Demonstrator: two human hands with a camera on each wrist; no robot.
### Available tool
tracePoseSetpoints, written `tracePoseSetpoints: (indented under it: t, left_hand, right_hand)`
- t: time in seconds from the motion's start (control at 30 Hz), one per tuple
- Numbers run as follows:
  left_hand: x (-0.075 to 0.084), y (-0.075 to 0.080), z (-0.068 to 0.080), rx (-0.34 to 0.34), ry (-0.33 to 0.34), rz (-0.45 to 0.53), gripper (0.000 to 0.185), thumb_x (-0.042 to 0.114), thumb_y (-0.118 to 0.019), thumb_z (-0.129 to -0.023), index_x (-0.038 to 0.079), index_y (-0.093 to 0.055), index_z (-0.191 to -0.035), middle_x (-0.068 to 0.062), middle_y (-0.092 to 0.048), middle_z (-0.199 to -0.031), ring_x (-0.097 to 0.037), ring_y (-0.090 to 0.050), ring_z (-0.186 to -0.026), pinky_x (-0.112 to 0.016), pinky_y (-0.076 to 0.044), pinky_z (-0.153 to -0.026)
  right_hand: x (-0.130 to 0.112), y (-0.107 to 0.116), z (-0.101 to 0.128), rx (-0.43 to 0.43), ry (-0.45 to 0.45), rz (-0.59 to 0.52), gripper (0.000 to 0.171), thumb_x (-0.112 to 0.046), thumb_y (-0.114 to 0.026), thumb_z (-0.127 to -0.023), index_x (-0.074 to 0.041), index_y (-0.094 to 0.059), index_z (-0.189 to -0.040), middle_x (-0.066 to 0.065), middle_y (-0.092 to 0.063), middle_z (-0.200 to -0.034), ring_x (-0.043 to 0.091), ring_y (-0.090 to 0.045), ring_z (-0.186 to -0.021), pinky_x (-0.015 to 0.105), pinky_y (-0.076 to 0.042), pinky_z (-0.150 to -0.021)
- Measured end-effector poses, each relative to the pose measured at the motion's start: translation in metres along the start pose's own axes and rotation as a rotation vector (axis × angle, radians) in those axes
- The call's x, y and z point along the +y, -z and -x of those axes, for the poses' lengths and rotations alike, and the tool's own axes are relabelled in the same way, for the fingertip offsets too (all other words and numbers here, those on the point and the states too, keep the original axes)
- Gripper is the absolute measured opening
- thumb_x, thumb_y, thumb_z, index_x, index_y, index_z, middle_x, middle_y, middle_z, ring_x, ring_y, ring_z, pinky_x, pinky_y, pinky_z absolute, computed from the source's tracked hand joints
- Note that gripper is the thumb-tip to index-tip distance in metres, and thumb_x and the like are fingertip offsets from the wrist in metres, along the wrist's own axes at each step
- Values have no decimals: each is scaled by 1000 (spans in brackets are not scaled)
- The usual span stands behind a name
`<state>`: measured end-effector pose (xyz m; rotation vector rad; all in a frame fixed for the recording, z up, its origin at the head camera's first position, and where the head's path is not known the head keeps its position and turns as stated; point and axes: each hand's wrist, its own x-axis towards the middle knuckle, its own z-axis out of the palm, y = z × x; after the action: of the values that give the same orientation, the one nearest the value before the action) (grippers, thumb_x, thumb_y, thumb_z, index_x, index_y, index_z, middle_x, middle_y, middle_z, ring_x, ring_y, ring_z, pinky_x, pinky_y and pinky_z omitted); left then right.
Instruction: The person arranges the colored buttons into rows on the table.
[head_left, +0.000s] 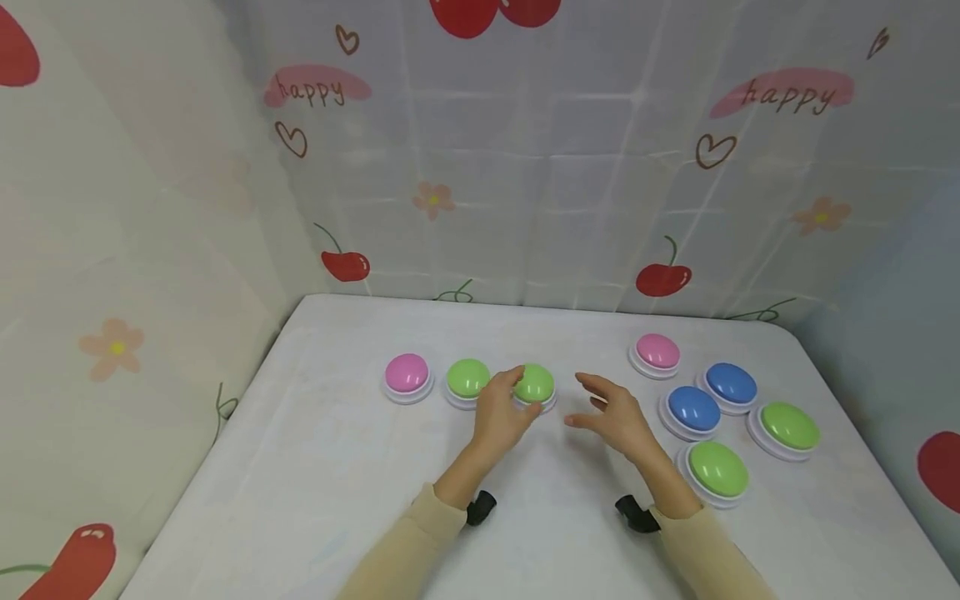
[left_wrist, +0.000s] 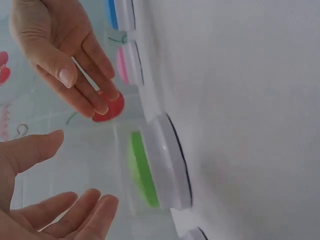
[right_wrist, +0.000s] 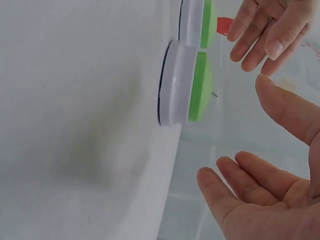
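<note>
Three dome buttons stand in a row on the white table (head_left: 322,475): a pink one (head_left: 407,373), a green one (head_left: 468,378) and a second green one (head_left: 535,383). My left hand (head_left: 517,398) hovers just beside that second green button (left_wrist: 145,170), fingers relaxed and spread, holding nothing. The left wrist view shows a gap between its fingers (left_wrist: 75,210) and the dome. My right hand (head_left: 594,402) floats open a little to the right of the same button (right_wrist: 199,87), palm (right_wrist: 270,210) turned inward and nothing in it.
A cluster of buttons sits at the right: pink (head_left: 657,352), two blue (head_left: 731,383) (head_left: 693,408) and two green (head_left: 790,425) (head_left: 717,468). Cherry-printed cloth walls (head_left: 525,183) close off the back and sides. The table's near edge lies below my sleeves.
</note>
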<state>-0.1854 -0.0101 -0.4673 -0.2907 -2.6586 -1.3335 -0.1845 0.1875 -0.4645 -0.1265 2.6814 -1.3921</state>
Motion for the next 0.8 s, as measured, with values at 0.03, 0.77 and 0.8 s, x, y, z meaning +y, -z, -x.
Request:
tracePoseSetpoints:
  t: [0.03, 0.77, 0.8]
  left_hand:
    - [5, 1, 4, -23, -27, 25, 59, 12, -82, -76, -2, -59, -128, -17, -66, -122, -30, -63, -113, -38, -54, -95]
    - [45, -41, 54, -407, -144, 153, 57, 18, -82, -79, 5, -60, -130, -7, -65, -125, -13, -61, -110, -11, -51, -85]
    - [46, -43, 55, -410, -152, 142, 57, 19, -82, -79, 5, -60, -130, -6, -65, -125, -12, -62, -110, -11, -51, -84]
  right_hand:
    - [0, 5, 8, 10, 14, 4, 71, -12, -78, -82, 1, -44, -143, 24, -45, -147, 44, -44, -134, 49, -42, -106]
    - [85, 105, 119, 379, -372, 74, 88, -39, -73, -87, -9, -26, -155, 17, -28, -159, 41, -33, -142, 13, -41, -100]
    - [91, 106, 121, 375, -386, 58, 88, -39, -73, -87, -10, -26, -155, 17, -28, -159, 38, -32, -143, 6, -39, -98]
